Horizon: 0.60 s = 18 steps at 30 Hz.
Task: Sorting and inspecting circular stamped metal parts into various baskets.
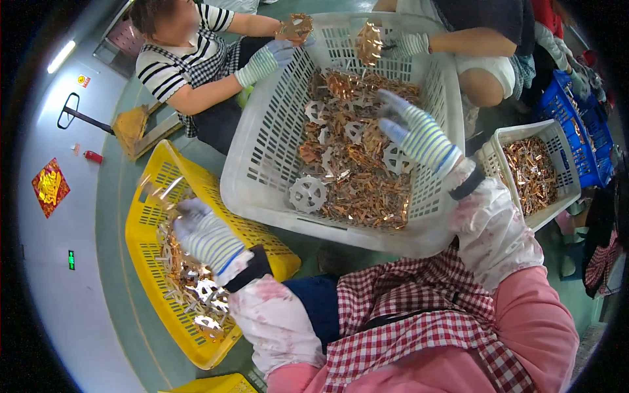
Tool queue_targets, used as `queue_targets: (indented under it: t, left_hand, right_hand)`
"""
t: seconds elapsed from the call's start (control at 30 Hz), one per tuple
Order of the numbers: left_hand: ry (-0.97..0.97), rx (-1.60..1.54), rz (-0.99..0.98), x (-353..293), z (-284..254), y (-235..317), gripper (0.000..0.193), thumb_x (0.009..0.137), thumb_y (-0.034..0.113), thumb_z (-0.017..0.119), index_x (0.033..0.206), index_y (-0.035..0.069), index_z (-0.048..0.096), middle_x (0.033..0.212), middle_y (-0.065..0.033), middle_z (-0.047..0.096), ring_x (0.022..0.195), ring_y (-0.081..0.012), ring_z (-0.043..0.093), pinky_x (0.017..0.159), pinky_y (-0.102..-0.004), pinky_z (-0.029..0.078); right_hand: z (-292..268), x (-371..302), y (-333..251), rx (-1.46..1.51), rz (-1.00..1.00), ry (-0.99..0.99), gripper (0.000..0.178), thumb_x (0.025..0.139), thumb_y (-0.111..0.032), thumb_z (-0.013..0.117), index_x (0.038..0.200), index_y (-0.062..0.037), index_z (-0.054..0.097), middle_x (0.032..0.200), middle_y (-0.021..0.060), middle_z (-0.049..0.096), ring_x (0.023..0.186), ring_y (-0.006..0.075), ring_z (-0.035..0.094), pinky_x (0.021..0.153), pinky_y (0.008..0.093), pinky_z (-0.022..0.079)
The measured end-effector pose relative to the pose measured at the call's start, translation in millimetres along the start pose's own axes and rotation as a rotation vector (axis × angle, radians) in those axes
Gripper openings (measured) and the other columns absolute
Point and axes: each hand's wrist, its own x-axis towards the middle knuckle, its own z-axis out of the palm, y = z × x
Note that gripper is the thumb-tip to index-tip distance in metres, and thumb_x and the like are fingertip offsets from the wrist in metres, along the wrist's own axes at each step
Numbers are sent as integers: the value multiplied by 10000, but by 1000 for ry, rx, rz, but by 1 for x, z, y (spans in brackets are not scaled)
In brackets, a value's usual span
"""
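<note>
White basket (262, 157), silvery toothed discs (308, 194)

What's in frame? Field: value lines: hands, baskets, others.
left hand: gloved, at yellow basket; blurred pieces by fingers, grip unclear
right hand: gloved, fingers spread above white basket
white basket contents: copper-coloured strips, silver toothed discs
yellow basket contents: shiny metal parts
others: person in striped top and another's gloved hand, each with a metal piece

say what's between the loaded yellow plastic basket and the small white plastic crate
The head view shows the large white plastic basket, holding coppery metal pieces, and the white-sleeved right forearm.
</note>
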Motion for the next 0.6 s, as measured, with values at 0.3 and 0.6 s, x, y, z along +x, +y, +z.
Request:
queue_targets:
  t: [0.3, 0.6]
  left_hand:
    - [147, 255, -265, -73, 70, -49, 369, 910, 270, 596, 1215, 70, 540, 1171, -141, 586, 1045, -223, 538, 923, -376, 420]
    - [-11, 497, -443, -97, 98, -49, 533, 948, 357, 511, 1391, 79, 407, 1229, -111, 570, 937, -178, 579, 858, -341, 451]
  right_hand:
    - [59, 77, 60, -450, -115, -121, 502, 918, -305, 563, 1352, -67, 483, 1249, 199, 593, 1146, 337, 578, 998, 378, 446]
    - [124, 46, 250, -809, 779, -769, 707, 893, -418, 565, 1462, -76, 320, 1448, 176, 418, 1284, 363, 455, 1054, 397, 390]
